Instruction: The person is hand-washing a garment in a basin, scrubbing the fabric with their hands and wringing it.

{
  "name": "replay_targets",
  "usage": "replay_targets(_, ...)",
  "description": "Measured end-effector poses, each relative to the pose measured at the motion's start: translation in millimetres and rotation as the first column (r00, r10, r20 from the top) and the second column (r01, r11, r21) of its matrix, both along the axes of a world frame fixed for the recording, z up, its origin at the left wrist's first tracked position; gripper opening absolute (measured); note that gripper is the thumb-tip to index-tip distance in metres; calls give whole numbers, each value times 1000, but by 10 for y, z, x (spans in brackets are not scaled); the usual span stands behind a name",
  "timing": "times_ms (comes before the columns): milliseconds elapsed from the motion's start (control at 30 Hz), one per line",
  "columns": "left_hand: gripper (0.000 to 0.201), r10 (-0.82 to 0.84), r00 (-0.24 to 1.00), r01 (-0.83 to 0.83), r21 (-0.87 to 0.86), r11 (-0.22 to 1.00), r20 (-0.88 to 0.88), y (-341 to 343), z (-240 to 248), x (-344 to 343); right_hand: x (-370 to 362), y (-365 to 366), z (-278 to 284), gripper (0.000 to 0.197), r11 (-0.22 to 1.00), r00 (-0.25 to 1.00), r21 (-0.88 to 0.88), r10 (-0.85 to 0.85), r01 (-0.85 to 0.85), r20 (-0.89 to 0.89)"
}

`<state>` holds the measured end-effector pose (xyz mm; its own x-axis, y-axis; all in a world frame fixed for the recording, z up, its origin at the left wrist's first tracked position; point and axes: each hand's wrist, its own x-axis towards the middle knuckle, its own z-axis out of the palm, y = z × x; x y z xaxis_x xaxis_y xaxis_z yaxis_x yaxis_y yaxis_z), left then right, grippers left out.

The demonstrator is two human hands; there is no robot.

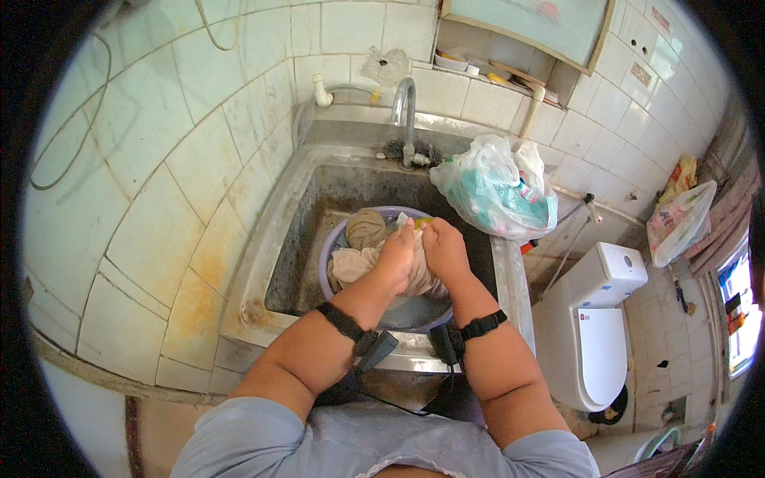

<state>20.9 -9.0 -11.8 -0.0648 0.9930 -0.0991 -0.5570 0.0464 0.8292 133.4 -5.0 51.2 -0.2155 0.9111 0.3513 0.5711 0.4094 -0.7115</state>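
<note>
Gripping a beige cloth (356,263) with both hands over a lilac basin (324,269)

The left hand (396,256) and the right hand (446,251) are meeting near the middle of the basin, thumbs uppermost and nearly touching. Both hands are closing around bunched beige cloth, with no wide gap showing between fingers and fabric; most of the fingertips are hiding from view, so exactly which folds each is pinching cannot be told. The cloth is hanging down between and below the hands, while another part is spreading leftward inside the basin. A small yellow patch (423,223) is showing beside the right thumb, too small to identify.

An olive-brown cloth (366,229) is lying in a rounded heap at the far left of the basin, just beyond the beige one. Cloudy water (414,311) is showing near the basin's closest edge. The basin is sitting inside a metal sink (514,279), and a curved faucet (409,111) is rising behind it.

A filled plastic bag (494,191) is resting at the sink's far right corner. 2 black straps (341,321) are circling the forearms, 1 on each. A white toilet (598,342) is standing to the right, well apart from the hands.
</note>
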Motion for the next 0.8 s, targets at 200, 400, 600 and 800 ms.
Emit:
replay_targets(200, 45, -105, 940, 163, -158, 974, 325, -261, 357, 100, -12, -91, 30, 27, 994, 996, 72, 88, -87, 1)
replay_targets(400, 51, -111, 992, 115, -78, 990, 51, -189, 246, 89, 89, 41, 28, 29, 988, 993, -105, -113, 115, 20)
replay_targets(600, 36, -178, 981, 174, -55, 983, -78, -268, 435, 46, 274, 228, -43, 39, 982, 884, -181, -125, 47, -451)
replay_targets(800, 28, -39, 913, 113, 160, 981, -406, -108, 167, -49, 292, 168, 15, 17, 758, 431, -402, -177, -514, -885)
